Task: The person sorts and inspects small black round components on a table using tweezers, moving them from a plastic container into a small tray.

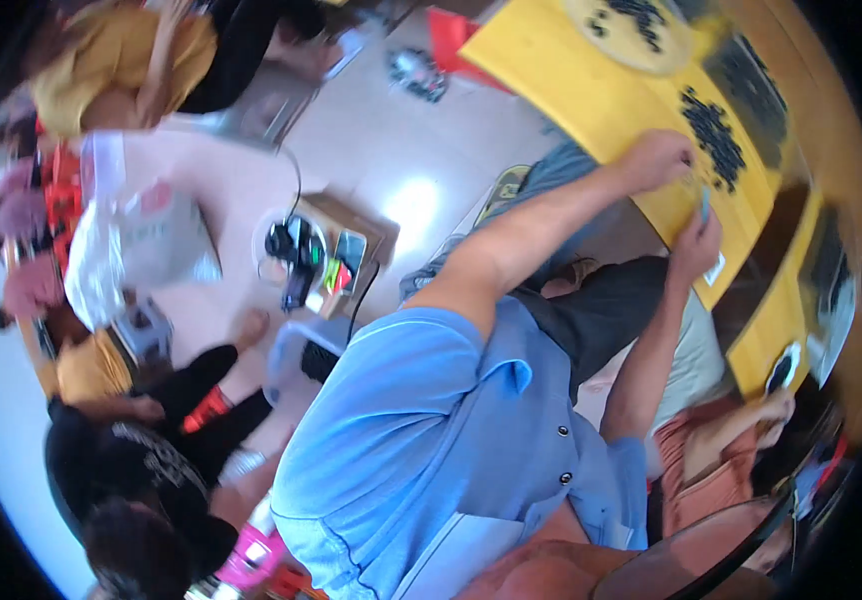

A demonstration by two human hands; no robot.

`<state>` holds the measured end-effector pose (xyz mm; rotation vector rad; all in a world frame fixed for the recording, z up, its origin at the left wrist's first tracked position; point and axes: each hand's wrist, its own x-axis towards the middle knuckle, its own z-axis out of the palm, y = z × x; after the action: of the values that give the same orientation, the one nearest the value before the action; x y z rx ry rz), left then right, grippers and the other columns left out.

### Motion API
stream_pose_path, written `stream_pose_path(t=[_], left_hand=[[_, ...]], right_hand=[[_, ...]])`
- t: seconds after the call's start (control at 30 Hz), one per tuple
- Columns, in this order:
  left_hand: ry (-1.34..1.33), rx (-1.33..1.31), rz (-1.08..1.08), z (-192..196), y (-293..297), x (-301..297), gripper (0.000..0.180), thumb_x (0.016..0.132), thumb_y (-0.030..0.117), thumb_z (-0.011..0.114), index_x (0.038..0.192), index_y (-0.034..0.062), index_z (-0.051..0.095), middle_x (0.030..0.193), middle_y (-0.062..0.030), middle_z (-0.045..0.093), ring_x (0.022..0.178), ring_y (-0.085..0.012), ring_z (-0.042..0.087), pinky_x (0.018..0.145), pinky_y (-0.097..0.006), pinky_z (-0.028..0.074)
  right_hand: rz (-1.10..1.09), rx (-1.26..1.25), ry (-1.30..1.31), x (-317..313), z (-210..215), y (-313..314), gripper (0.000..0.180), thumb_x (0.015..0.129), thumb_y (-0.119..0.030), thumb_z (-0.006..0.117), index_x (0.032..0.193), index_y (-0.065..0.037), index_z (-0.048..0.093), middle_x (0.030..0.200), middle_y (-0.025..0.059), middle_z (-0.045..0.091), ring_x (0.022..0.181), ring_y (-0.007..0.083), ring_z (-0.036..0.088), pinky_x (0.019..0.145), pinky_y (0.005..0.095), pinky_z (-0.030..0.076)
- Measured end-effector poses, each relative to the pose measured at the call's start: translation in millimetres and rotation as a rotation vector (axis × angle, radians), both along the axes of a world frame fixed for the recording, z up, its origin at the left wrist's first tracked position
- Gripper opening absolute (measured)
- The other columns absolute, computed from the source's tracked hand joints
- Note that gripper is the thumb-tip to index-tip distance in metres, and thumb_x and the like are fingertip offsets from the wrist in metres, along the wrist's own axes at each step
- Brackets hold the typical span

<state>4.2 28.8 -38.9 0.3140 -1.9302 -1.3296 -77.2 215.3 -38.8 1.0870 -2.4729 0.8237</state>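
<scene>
My left hand (659, 161) is closed over the yellow table (576, 75), its fingertips pinching what looks like a small black piece (688, 158). Just nearer to me and to the right, my right hand (697, 244) is closed around a slim light-blue stick-like tool (705, 203); its tip points toward the left hand. What kind of tool it is does not show clearly. Beyond both hands, a loose pile of small black pieces (713, 135) lies on the yellow surface. A white label-like patch (714, 270) is at the table edge by my right wrist.
A round yellowish tray (616, 50) bears more black pieces. Clear bags (746, 85) with dark contents lie along the far side. Another person's hand (776, 408) works at the right. A cardboard box (366, 225) with devices stands left. Several people sit around, beside a large white bag (141, 250).
</scene>
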Motion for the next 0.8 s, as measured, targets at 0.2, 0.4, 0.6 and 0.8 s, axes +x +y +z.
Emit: stream_pose_path(t=[0.2,0.4,0.6,0.8], left_hand=[[0.024,0.013,0.054,-1.6,-1.8,2.9,0.015,0.08,0.013,0.079,0.093,0.006,0.077,0.087,-0.0143,0.074,0.084,-0.0314,0.074,0.078,-0.043,0.059],[0.036,-0.027,0.082,-12.0,3.0,-10.5,0.012,0.081,0.017,0.075,0.091,0.0109,0.078,0.087,-0.0113,0.075,0.084,-0.032,0.073,0.075,-0.045,0.058],[0.138,0.027,0.06,-11.4,6.1,-20.2,0.013,0.079,0.019,0.073,0.09,0.0133,0.078,0.085,-0.0106,0.074,0.082,-0.0322,0.072,0.072,-0.048,0.056],[0.13,0.032,0.074,-16.7,4.8,-24.4,0.011,0.08,0.019,0.074,0.089,0.0132,0.077,0.084,-0.011,0.075,0.082,-0.0331,0.072,0.071,-0.048,0.056]], right_hand=[[0.03,0.065,0.002,4.0,8.5,-5.4,0.03,0.102,-0.024,0.066,0.117,0.001,0.073,0.105,0.0209,0.074,0.095,0.0397,0.07,0.084,0.0457,0.054],[0.026,0.042,-0.055,-2.0,7.9,-1.8,0.034,0.102,-0.026,0.068,0.116,0.005,0.073,0.105,0.0239,0.075,0.093,0.0393,0.07,0.083,0.0447,0.055],[0.044,-0.041,-0.071,-11.2,6.0,1.7,0.038,0.101,-0.03,0.07,0.117,0.005,0.073,0.102,0.021,0.076,0.087,0.0352,0.069,0.082,0.043,0.055],[0.106,-0.009,-0.127,-9.1,10.9,-2.8,0.036,0.103,-0.025,0.068,0.12,0.007,0.07,0.104,0.0198,0.075,0.089,0.0269,0.066,0.083,0.0404,0.054]])
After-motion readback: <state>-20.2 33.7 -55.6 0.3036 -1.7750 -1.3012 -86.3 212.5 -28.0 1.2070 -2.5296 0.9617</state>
